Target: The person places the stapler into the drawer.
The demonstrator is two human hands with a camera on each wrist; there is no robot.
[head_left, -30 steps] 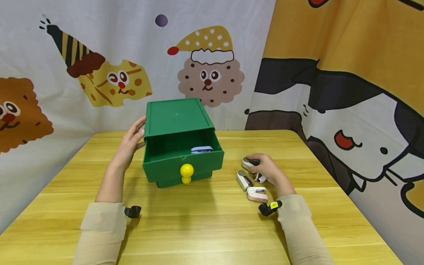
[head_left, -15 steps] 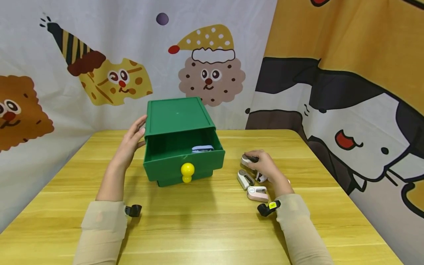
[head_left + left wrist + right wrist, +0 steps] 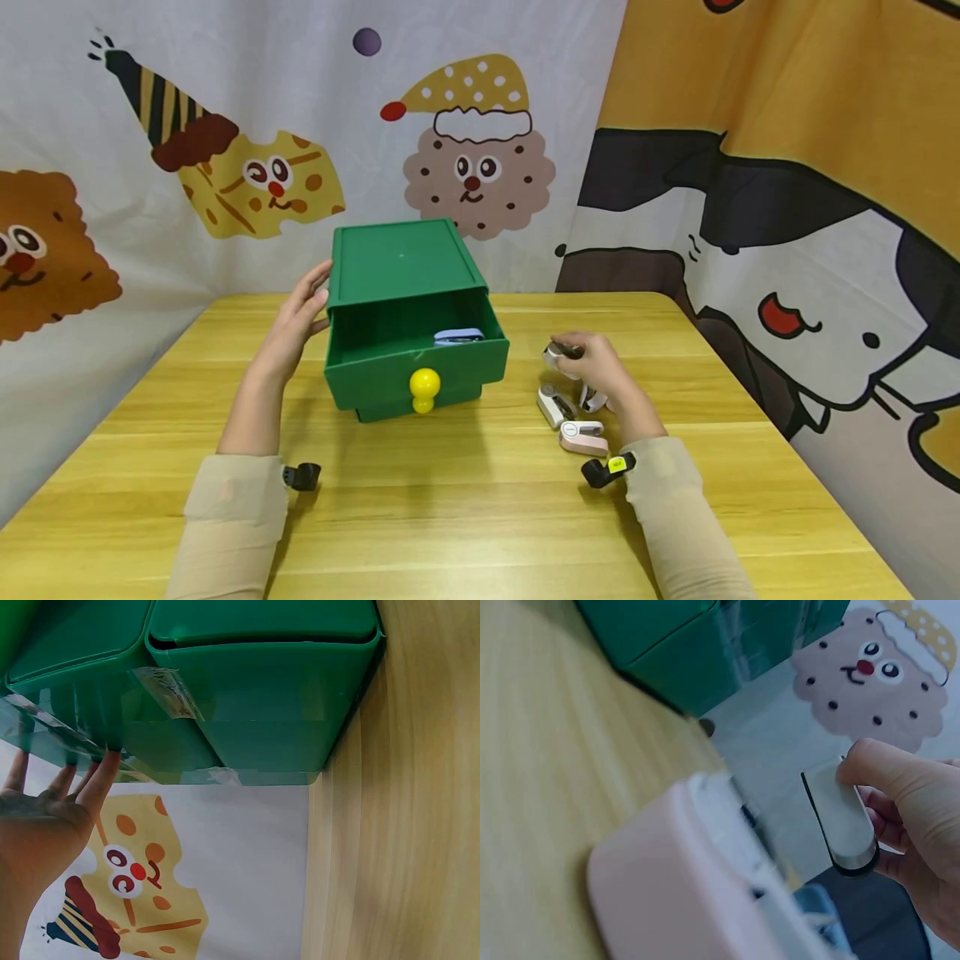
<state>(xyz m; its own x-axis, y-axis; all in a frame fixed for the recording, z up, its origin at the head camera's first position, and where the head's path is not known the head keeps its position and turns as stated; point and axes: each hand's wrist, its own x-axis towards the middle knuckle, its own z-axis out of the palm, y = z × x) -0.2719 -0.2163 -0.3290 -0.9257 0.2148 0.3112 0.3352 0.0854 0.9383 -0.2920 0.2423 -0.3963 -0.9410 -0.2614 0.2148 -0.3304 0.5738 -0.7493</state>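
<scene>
My right hand (image 3: pixel 600 365) pinches a small light-grey and black stapler (image 3: pixel 838 814) between thumb and fingers, slightly above the others. Below it on the table lie a white-grey stapler (image 3: pixel 555 406), a pale pink stapler (image 3: pixel 583 437) and another white stapler (image 3: pixel 592 398), partly hidden by the hand. Fingers extended, my left hand (image 3: pixel 291 333) rests against the left side of a green drawer box (image 3: pixel 401 262). The box's upper drawer (image 3: pixel 412 367) is pulled out, and a lavender stapler (image 3: pixel 458 337) lies inside it at the right.
Round yellow knobs (image 3: pixel 424 385) stick out from the drawer fronts. The box stands on a wooden table (image 3: pixel 450 517), left of the loose staplers. A printed curtain (image 3: pixel 285 100) hangs behind the table's back edge.
My right hand has raised the grey-and-black stapler a little and moved it slightly left, away from the other staplers. The left hand stays against the box.
</scene>
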